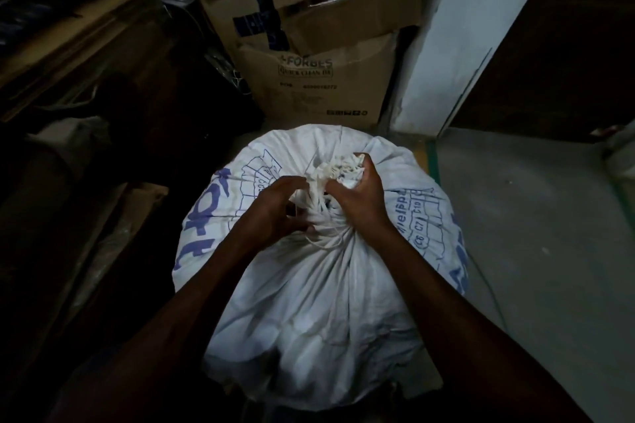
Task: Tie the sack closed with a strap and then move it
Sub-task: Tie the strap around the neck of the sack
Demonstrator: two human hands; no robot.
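Big white sack (pixel 319 278) w/ blue print stands upright on the floor, right in front of the person, its top bunched into a gathered neck (pixel 330 178). A thin white strap (pixel 324 240) is wound round the neck just below the bunch, w/ a loose loop lying on the cloth toward the person. Left hand (pixel 278 213) sits at the left side of the neck, fingers curled in on the strap & gathered cloth; exactly which strand it pinches, can't tell. Right hand (pixel 360 196) clamps the bunched top from the right, thumb one side, fingers wrapped over the frayed edge. Both forearms reach down over the sack.

Behind the sack, close to it: stacked cardboard boxes (pixel 319 45), bottom one printed "FORBES". Right of those a pale wall corner (pixel 446 45), then grey floor (pixel 532 233) w/ a green strip. Left side is dark, more cardboard (pixel 68 45) leaning there.
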